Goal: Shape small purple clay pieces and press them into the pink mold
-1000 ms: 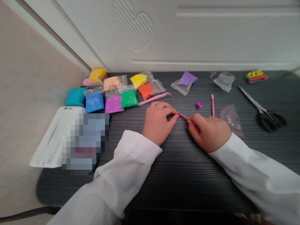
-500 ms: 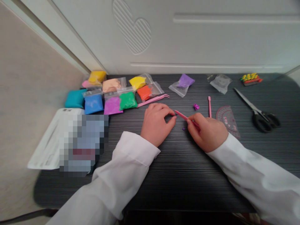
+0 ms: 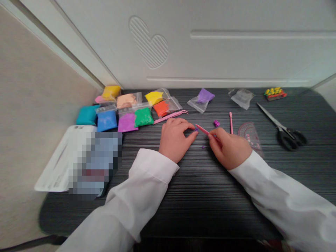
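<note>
My left hand (image 3: pixel 174 140) rests on the dark ribbed table, thumb and forefinger pinched at a tiny purple piece of clay (image 3: pixel 196 129). In my right hand (image 3: pixel 231 148) is a slim pink modelling tool (image 3: pixel 203 130), its pointed tip at the piece by the left fingertips. Whether the tip touches the clay I cannot tell. Between the hands lies a small purple clay ball (image 3: pixel 203 147). A crinkled magenta-purple clay shape (image 3: pixel 216 123) sits just beyond the right hand, and a second pink tool (image 3: pixel 231 122) lies behind that hand.
Bags of coloured clay, such as the green one (image 3: pixel 143 117), and pink tweezers (image 3: pixel 170 116) lie back left. A phone (image 3: pixel 111 168) overlaps a white tray (image 3: pixel 56 157). Rightward are a protractor (image 3: pixel 250 136), scissors (image 3: pixel 280 127) and a small yellow-topped model (image 3: pixel 274 93). A purple clay bag (image 3: pixel 205 95) lies behind.
The camera view has shifted slightly, so the table sits lower in the picture. Both hands keep nearly the same pose, and the purple piece at the left fingertips shows more clearly.
</note>
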`<action>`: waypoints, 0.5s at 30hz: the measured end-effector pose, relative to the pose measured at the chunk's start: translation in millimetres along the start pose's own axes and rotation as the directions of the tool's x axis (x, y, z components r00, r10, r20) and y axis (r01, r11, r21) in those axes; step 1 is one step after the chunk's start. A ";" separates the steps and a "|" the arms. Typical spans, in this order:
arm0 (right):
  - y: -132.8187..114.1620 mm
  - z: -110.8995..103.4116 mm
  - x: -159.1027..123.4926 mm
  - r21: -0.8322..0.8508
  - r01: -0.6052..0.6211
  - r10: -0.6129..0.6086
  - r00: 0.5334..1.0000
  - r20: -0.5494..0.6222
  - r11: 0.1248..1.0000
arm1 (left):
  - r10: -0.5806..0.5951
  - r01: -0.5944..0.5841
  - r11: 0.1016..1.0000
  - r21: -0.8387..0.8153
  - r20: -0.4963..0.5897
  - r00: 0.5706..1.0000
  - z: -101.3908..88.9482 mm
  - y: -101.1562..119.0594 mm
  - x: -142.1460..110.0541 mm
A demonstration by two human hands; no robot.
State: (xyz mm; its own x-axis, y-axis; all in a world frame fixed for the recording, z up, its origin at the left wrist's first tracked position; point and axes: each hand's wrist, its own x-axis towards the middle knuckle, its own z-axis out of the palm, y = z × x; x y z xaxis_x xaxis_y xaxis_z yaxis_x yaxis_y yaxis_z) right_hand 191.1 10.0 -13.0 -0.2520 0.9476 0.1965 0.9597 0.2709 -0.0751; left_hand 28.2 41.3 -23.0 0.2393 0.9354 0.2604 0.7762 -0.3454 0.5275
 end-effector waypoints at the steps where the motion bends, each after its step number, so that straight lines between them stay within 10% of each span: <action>1: -0.1 -0.2 0.0 -0.004 -0.001 0.001 1.000 0.001 1.000 | 0.002 -0.002 1.000 0.000 0.004 1.000 0.1 0.0 0.3; 15: -2.4 -1.3 -2.0 0.000 0.034 -0.034 0.999 -0.026 0.999 | 0.033 -0.032 0.999 0.013 -0.014 0.999 -2.1 1.0 -4.1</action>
State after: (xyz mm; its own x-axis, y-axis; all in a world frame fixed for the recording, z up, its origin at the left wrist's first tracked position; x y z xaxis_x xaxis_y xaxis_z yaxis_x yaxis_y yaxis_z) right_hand 189.5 7.2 -12.0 -0.2816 0.9330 0.2240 0.9505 0.3031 -0.0679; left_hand 26.8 37.0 -21.8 0.2562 0.9225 0.2888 0.7757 -0.3745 0.5080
